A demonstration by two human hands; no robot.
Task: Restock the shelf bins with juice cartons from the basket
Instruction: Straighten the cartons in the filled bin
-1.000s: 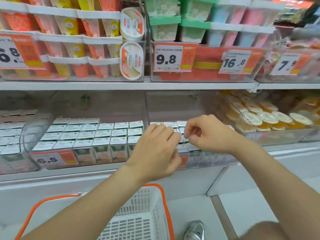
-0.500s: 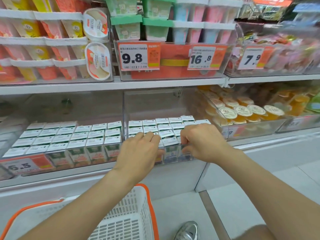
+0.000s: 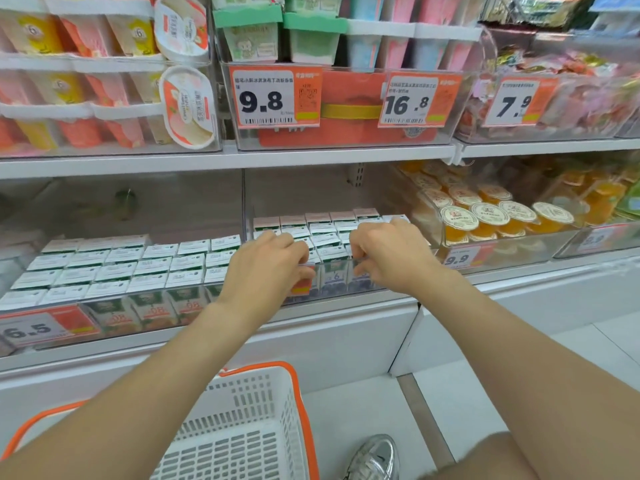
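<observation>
While our left hand [image 3: 266, 268] and right hand [image 3: 388, 259] curl over the front juice cartons [image 3: 329, 249], either grip's hold unclear, a careless tug could topple rows.

Packed upright in tight rows, white-topped juice cartons [image 3: 114, 271] filling the clear left bin [image 3: 138, 293] on the lower shelf [image 3: 346, 308]. More cartons [image 3: 322, 233] upright in the right bin [image 3: 334, 284] just beside. Below on the floor [image 3: 363, 410], white slatted basket [image 3: 249, 410], orange rim.
</observation>
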